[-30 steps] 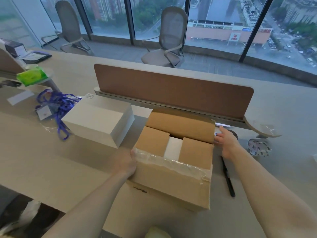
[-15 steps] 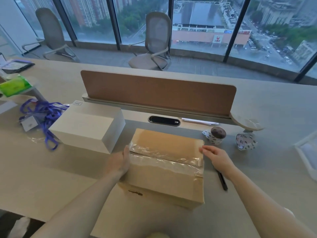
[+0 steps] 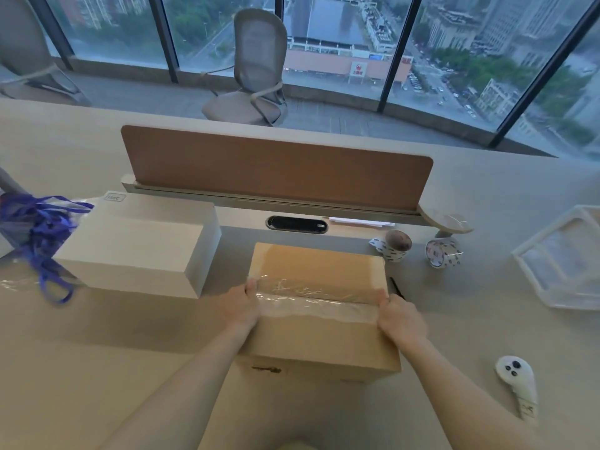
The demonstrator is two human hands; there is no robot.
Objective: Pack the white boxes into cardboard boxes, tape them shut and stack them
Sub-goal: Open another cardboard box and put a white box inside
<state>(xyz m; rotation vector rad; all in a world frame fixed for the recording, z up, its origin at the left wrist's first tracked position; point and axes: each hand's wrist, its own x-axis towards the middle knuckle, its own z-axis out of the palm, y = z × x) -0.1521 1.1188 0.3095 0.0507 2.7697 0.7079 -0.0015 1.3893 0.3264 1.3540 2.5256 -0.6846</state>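
A cardboard box (image 3: pixel 319 339) sits on the desk in front of me with its top flaps folded down. Crinkled clear tape (image 3: pixel 311 295) runs along the seam between the flaps. My left hand (image 3: pixel 242 306) grips the box at the left end of that seam, thumb on top. At the right end my right hand (image 3: pixel 401 319) grips the box's top edge with curled fingers. A large white box (image 3: pixel 139 245) stands on the desk just left of the cardboard box, apart from both hands. Whatever is inside the cardboard box is hidden.
Two tape rolls (image 3: pixel 394 245) (image 3: pixel 443 253) and a black pen (image 3: pixel 396 287) lie right of the box. A clear plastic tray (image 3: pixel 565 258) is at far right, a white controller (image 3: pixel 518 381) nearer me. Blue lanyards (image 3: pixel 35 228) lie left. A brown divider (image 3: pixel 276 170) stands behind.
The far flap has been folded down, so the box went from open to closed. Both hands slid from the box's sides to the ends of the top seam.
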